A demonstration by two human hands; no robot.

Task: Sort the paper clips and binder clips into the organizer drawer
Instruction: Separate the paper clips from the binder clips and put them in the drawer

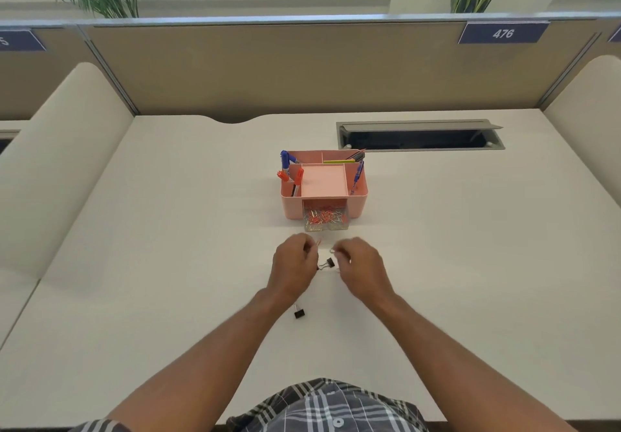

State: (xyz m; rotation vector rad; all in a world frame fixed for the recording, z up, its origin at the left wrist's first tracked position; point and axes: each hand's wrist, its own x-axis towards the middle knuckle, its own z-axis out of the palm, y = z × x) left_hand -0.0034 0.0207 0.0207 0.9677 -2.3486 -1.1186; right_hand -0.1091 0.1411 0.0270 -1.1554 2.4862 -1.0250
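Both hands are picking little clips up off the desk (168, 263). To do this well, each hand should pinch only a clip or two, lift it straight up, and carry it forward to the clear drawer (326, 221), which sticks out of the front of the pink organizer (292, 208) and already holds many paper clips. It looks best to let go low over the drawer so nothing bounces out.

The left hand (294, 265) has curled fingers and pinches a pink paper clip (318, 241) that pokes out past its fingertips. The right hand (361, 263) is curled too and pinches a silver paper clip (332, 251) at its fingertips. Both hands are palm down, close together, arms reaching forward.

A black binder clip (327, 264) lies on the desk right between the two hands. Another black binder clip (299, 312) lies just behind the left wrist, nearer the person. The drawer is just ahead of both hands.
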